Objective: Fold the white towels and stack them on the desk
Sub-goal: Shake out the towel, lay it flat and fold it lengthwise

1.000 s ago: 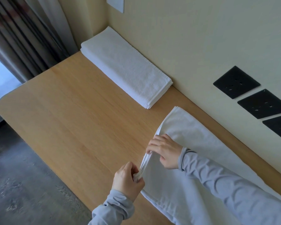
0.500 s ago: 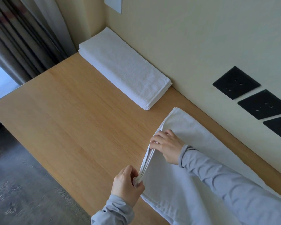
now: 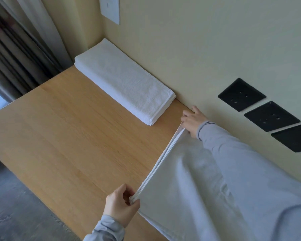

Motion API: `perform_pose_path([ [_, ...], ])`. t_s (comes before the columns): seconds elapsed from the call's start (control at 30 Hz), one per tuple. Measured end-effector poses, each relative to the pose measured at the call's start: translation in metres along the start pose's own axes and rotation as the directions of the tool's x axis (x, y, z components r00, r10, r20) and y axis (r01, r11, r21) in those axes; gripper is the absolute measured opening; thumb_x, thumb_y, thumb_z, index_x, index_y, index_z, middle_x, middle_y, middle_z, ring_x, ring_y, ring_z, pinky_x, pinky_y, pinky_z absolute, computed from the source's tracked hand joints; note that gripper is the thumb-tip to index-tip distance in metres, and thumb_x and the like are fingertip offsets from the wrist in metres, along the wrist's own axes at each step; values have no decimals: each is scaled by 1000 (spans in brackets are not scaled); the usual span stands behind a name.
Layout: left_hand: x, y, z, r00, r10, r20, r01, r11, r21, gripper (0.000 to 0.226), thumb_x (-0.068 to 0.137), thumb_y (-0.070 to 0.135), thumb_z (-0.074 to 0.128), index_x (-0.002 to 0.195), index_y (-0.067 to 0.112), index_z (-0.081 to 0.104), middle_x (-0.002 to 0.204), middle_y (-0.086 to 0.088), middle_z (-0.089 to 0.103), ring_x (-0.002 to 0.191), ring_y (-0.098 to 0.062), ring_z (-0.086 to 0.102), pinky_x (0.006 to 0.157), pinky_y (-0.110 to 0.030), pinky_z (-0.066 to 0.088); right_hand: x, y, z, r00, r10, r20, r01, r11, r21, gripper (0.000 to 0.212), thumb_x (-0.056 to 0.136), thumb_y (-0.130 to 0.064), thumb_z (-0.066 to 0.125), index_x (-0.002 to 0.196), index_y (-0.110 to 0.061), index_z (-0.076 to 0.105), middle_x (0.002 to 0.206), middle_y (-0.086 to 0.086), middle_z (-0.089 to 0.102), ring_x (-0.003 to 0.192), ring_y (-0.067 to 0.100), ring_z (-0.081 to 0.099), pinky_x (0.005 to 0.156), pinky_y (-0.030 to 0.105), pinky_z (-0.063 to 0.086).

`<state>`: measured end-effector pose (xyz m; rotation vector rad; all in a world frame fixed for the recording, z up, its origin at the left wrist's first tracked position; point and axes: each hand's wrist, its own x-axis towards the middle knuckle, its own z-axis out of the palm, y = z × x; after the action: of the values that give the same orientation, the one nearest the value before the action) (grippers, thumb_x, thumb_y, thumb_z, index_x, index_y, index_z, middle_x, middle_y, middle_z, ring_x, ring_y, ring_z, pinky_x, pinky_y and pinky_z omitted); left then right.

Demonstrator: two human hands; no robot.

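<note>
Hotel-type guest room, most likely. Indicators: light wooden desk with rounded corner (image 3: 68, 136) set flush against cream painted wall (image 3: 207, 40); three square black wall sockets (image 3: 241, 94) in a row; white rectangular wall plate (image 3: 110, 9); heavy grey-brown pleated curtains (image 3: 16, 58); neatly folded white terry towel (image 3: 123, 80)

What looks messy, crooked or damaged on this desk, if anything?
Nothing stands out. The folded towel lies neat along the wall. The second towel is softly wrinkled, but only mid-fold: its layered edge is stretched straight between the left hand and right hand. The desk shows no spills or damage.
</note>
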<state>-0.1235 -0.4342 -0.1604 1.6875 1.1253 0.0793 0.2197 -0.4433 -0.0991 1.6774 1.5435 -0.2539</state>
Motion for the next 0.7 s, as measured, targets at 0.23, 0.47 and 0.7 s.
perform_pose_path([
  [0.23, 19, 3, -25, 999, -35, 5, 35, 999, 18, 23, 61, 3, 80, 61, 16, 61, 59, 1, 63, 55, -15, 56, 55, -14, 42, -21, 32, -2, 977, 151, -150, -147, 988, 42, 38, 80, -55, 58, 100, -24, 68, 117, -9, 52, 117, 14, 37, 98, 37, 28],
  [0.47, 60, 61, -65, 980, 153, -126, -151, 988, 27, 24, 65, -1, 77, 64, 18, 62, 63, 1, 63, 59, -13, 57, 53, -3, 40, -99, 73, 7, 906, 327, -270, -219, 906, 363, 38, 79, -52, 62, 87, -15, 65, 91, -2, 60, 97, 16, 51, 83, 30, 33],
  [0.7, 68, 185, -101, 868, 461, -186, -469, 883, 0, 25, 73, 2, 73, 72, 25, 63, 74, 2, 66, 70, -14, 62, 59, -11, 48, -236, 98, -1, 704, 581, -409, -212, 721, 660, 27, 81, -33, 70, 72, -10, 60, 76, 0, 51, 71, 22, 49, 63, 30, 31],
])
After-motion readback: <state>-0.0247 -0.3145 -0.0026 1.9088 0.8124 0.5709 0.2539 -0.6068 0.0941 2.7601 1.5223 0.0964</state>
